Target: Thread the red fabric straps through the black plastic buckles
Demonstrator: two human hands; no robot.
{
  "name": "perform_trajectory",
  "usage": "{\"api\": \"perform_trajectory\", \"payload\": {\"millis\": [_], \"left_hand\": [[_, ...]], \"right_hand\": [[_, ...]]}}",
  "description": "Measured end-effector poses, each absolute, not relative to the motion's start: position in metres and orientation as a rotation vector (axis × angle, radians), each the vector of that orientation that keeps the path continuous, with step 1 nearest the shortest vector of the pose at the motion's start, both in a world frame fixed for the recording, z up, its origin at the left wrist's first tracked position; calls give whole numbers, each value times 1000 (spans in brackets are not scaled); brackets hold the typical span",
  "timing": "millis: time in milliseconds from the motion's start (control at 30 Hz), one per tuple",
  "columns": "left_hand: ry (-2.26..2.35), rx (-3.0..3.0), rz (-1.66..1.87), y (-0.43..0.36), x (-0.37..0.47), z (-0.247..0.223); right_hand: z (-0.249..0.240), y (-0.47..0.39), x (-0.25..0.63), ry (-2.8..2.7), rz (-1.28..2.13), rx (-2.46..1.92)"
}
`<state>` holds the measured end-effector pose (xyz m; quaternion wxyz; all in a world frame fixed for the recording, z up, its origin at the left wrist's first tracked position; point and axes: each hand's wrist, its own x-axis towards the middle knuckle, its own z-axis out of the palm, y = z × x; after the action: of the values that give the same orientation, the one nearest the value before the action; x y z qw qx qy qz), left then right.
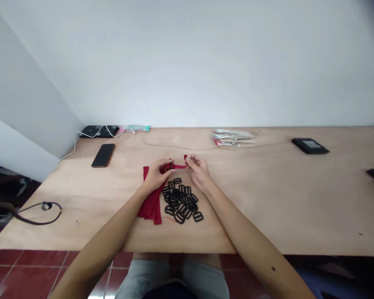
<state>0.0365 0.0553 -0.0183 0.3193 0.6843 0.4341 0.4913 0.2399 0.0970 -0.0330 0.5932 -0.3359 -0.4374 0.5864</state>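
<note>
Between my two hands stretches a red strap (180, 167). My left hand (157, 176) pinches a black slide buckle (171, 166) with the strap running through it. The strap's short end is gripped in the fingertips of my right hand (198, 168). More red straps (150, 207) lie fanned on the table under and beside my left wrist. Below and between the hands sits a loose pile of several black slide buckles (182, 199). My left fingers partly cover the held buckle.
The wooden table (283, 199) meets a white wall. A phone (103, 155) lies at the left, near black boxes (99, 131) with a white cable. Packaged items (233, 138) rest at the back, a black device (310, 145) to the right. A dark cable (37, 223) loops over the left edge.
</note>
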Motion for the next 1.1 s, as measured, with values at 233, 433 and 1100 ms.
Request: {"api": "perform_trajectory", "payload": {"millis": [233, 433, 1100], "left_hand": [[1105, 1755, 1291, 53, 38, -18], [1117, 1823, 1294, 52, 40, -17], [1107, 1889, 1332, 50, 43, -17]], "right_hand": [[-35, 95, 242, -1180, 1410, -797], [-41, 95, 238, -1345, 1367, -835], [-45, 95, 234, -1476, 1244, -882]]}}
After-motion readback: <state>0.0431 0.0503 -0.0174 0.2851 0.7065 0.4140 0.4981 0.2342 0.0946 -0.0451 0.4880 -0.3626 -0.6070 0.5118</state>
